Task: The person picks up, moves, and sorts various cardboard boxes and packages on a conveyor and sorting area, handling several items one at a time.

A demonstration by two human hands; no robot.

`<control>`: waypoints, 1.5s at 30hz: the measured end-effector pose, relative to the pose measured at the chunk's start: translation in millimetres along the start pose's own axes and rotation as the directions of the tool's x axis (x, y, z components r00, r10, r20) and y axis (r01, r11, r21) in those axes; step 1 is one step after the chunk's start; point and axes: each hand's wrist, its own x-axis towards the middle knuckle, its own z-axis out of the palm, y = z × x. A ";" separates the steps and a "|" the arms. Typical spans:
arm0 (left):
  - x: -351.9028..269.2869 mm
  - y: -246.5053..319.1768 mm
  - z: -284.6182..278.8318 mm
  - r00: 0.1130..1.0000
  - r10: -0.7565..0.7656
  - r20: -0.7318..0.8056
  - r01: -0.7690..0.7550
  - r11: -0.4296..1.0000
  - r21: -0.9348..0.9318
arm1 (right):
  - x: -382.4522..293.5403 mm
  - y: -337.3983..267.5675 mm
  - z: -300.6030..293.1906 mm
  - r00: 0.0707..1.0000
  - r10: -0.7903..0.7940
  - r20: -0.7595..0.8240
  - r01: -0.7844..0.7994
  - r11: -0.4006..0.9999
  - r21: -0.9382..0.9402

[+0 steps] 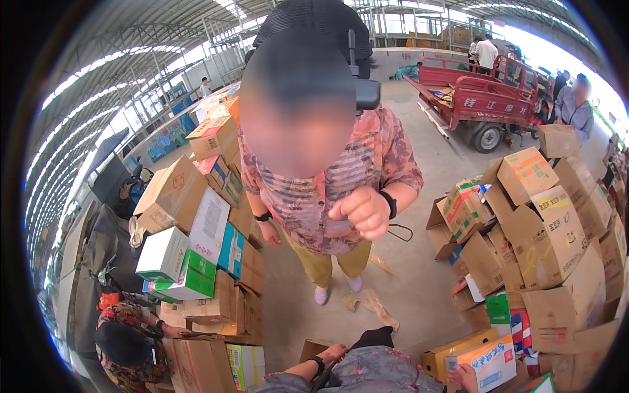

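My left hand, below a black wristband, is by my waist with its fingers curled, close to an open cardboard box. Whether it grips anything is not plain. My right hand lies against the lower left of an orange and white printed carton; its full grip is hidden. Behind that carton sits a yellow-brown cardboard box. Facing me stands a person in a patterned shirt, one hand raised in front of the chest.
Stacked cartons rise on the left, where another person bends beside a large box. Piled cardboard boxes line the right. Torn brown scraps lie on the concrete floor. A red cargo tricycle stands behind.
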 end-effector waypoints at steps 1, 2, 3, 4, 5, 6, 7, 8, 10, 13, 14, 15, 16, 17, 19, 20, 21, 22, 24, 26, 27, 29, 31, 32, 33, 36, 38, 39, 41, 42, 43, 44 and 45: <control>7.9 -5.0 -1.4 0.999 0.027 0.016 -0.028 1.000 0.014 | 14.3 17.9 -10.0 1.000 0.010 -0.001 -0.010 1.000 0.010; 5.2 -30.2 -5.6 1.000 0.015 0.018 -0.016 1.000 0.023 | 11.1 4.0 5.4 0.999 0.022 0.035 -0.023 0.999 0.027; 1.8 -53.8 -7.1 0.999 -0.002 0.034 0.001 0.999 0.033 | -4.1 -24.3 25.5 0.997 0.046 0.064 -0.049 0.998 0.043; 7.9 -59.7 -3.6 0.998 -0.036 0.045 0.036 0.999 -0.006 | -20.1 -48.8 35.1 0.996 0.069 0.056 -0.072 0.996 0.055; 14.6 -57.9 -6.4 0.999 -0.029 0.037 0.029 1.000 0.010 | -21.4 -50.5 34.9 0.997 0.073 0.034 -0.076 0.994 0.074; 23.3 -54.2 -9.5 0.999 -0.025 0.036 0.024 0.999 0.023 | -21.7 -48.1 34.0 0.996 0.085 0.008 -0.085 0.992 0.090; 32.3 -42.7 -15.9 1.000 -0.018 0.019 0.018 0.999 0.031 | -17.5 -52.9 31.7 0.996 0.085 -0.005 -0.084 0.991 0.104; 37.0 -33.3 -20.2 0.988 -0.147 0.044 0.150 0.987 -0.062 | -20.4 -55.2 33.8 0.992 0.122 -0.030 -0.117 0.982 0.152; 50.7 -13.3 -42.5 0.985 0.163 0.050 -0.169 0.973 0.158 | -25.2 -66.8 39.1 0.989 0.137 -0.052 -0.128 0.980 0.151; 62.4 25.9 -53.6 0.999 0.025 -0.032 -0.023 0.998 0.062 | -21.4 -87.9 44.6 0.988 0.127 -0.089 -0.121 0.990 0.068; 70.7 34.6 -52.1 1.000 -0.012 -0.007 0.012 0.998 -0.057 | -18.2 -88.7 40.2 0.993 0.094 -0.065 -0.091 0.995 0.052; 74.0 29.4 -59.9 0.998 0.038 -0.044 -0.039 0.999 -0.026 | -12.9 -96.0 48.6 0.992 0.116 -0.051 -0.111 0.989 0.093; 76.9 39.4 -62.0 0.999 -0.036 0.024 0.038 0.992 -0.122 | -13.2 -101.0 50.9 0.988 0.123 -0.090 -0.122 0.992 0.017; 77.9 40.5 -64.3 0.999 -0.015 0.033 0.021 0.985 -0.169 | -10.4 -92.9 53.6 0.985 0.162 -0.065 -0.149 0.972 0.180; 66.2 66.3 -69.6 0.995 -0.081 0.056 0.087 0.989 -0.116 | -15.7 -90.1 62.5 0.982 0.142 -0.125 -0.131 0.987 0.091; 76.3 56.8 -83.4 0.994 -0.077 0.076 0.083 0.994 -0.073 | -17.5 -95.5 72.6 0.976 0.181 -0.124 -0.165 0.978 0.129; 86.9 49.6 -94.4 0.994 -0.068 0.086 0.072 0.997 -0.033 | -20.7 -95.0 78.9 0.971 0.208 -0.115 -0.188 0.968 0.168; 98.2 58.5 -93.9 0.987 -0.087 0.138 0.087 0.996 0.011 | -30.9 -81.5 81.4 0.958 0.241 -0.155 -0.205 0.954 0.218; 114.5 80.5 -94.1 0.967 -0.143 0.211 0.124 0.987 0.099 | -48.0 -50.9 97.1 0.932 0.302 -0.202 -0.230 0.920 0.317; 134.7 96.7 -100.7 0.961 -0.129 0.246 0.073 0.972 0.222 | -65.8 -37.9 118.6 0.897 0.374 -0.236 -0.251 0.869 0.426; 143.5 106.3 -100.1 0.956 -0.123 0.267 0.044 0.958 0.282 | -76.0 -31.9 130.1 0.876 0.412 -0.250 -0.256 0.838 0.481; 152.2 147.8 -84.2 0.936 -0.190 0.295 0.081 0.936 0.343 | -96.4 -11.7 150.3 0.847 0.446 -0.289 -0.226 0.795 0.564; 158.8 189.8 -64.3 0.925 -0.216 0.312 0.073 0.909 0.411 | -110.7 0.3 169.8 0.826 0.459 -0.328 -0.172 0.758 0.629; 164.7 206.4 -52.3 0.921 -0.211 0.328 0.044 0.892 0.450 | -118.3 6.7 178.5 0.799 0.477 -0.367 -0.133 0.735 0.665; 169.3 229.1 -40.3 0.921 -0.193 0.339 0.007 0.877 0.480 | -122.3 13.2 180.6 0.784 0.482 -0.392 -0.103 0.723 0.683; 164.6 285.9 24.3 0.888 -0.174 0.425 -0.114 0.814 0.570 | -137.4 44.3 196.7 0.704 0.537 -0.464 0.065 0.602 0.796; 169.6 321.2 77.2 0.855 -0.183 0.485 -0.197 0.751 0.631 | -141.4 54.9 189.4 0.657 0.561 -0.504 0.122 0.581 0.805; 167.3 334.4 95.6 0.841 -0.180 0.511 -0.239 0.723 0.648 | -146.0 57.8 189.6 0.638 0.581 -0.505 0.131 0.564 0.816; 161.8 363.2 153.6 0.793 -0.169 0.585 -0.342 0.670 0.659 | -152.3 61.7 189.9 0.586 0.623 -0.517 0.203 0.505 0.839; 165.4 374.7 175.6 0.752 -0.157 0.640 -0.408 0.652 0.639 | -154.9 58.5 187.1 0.566 0.633 -0.528 0.222 0.499 0.837; 162.9 386.0 199.7 0.733 -0.165 0.660 -0.425 0.646 0.634 | -157.6 56.6 182.8 0.538 0.645 -0.542 0.241 0.498 0.833; 154.1 396.0 225.7 0.702 -0.175 0.690 -0.465 0.621 0.631 | -159.9 56.2 182.2 0.515 0.651 -0.557 0.287 0.482 0.828; 148.2 403.3 247.7 0.675 -0.190 0.713 -0.499 0.593 0.631 | -159.4 54.2 186.4 0.495 0.658 -0.567 0.330 0.461 0.823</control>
